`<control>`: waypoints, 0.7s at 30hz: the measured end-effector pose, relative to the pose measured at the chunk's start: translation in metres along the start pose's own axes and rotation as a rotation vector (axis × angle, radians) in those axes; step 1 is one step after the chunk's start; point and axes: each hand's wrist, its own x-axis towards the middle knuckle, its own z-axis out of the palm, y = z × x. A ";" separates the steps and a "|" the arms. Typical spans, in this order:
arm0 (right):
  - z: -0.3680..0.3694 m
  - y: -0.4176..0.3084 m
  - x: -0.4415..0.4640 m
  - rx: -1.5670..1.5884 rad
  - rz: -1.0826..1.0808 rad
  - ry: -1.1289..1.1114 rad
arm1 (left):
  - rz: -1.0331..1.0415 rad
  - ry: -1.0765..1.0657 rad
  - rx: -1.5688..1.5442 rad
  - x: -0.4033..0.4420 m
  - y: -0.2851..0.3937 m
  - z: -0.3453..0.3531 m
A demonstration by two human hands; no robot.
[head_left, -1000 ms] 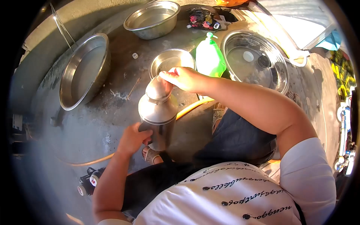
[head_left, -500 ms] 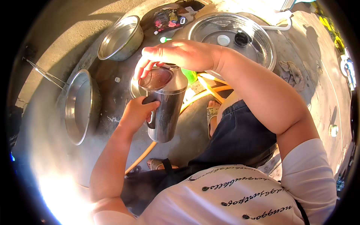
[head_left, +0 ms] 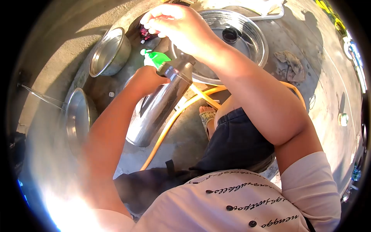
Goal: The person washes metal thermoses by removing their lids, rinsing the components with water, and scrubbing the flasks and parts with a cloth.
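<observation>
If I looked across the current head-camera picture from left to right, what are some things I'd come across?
Lower metal basin → small white cap → metal flask → sandal → round black item → crumpled cloth → small whitish round object.

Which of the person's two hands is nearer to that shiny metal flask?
Left. The left hand grips the metal flask near its upper end, while the right hand is raised in the air, not touching it.
</observation>
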 end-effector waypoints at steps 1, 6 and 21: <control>0.003 -0.001 0.001 0.036 -0.145 0.045 | 0.038 -0.013 0.073 0.006 0.012 -0.005; 0.016 -0.012 0.009 0.060 -0.389 0.164 | 0.086 -0.165 0.240 0.044 0.048 -0.016; 0.079 -0.040 0.008 0.229 -0.650 0.348 | 0.082 -0.130 0.546 0.084 0.074 -0.010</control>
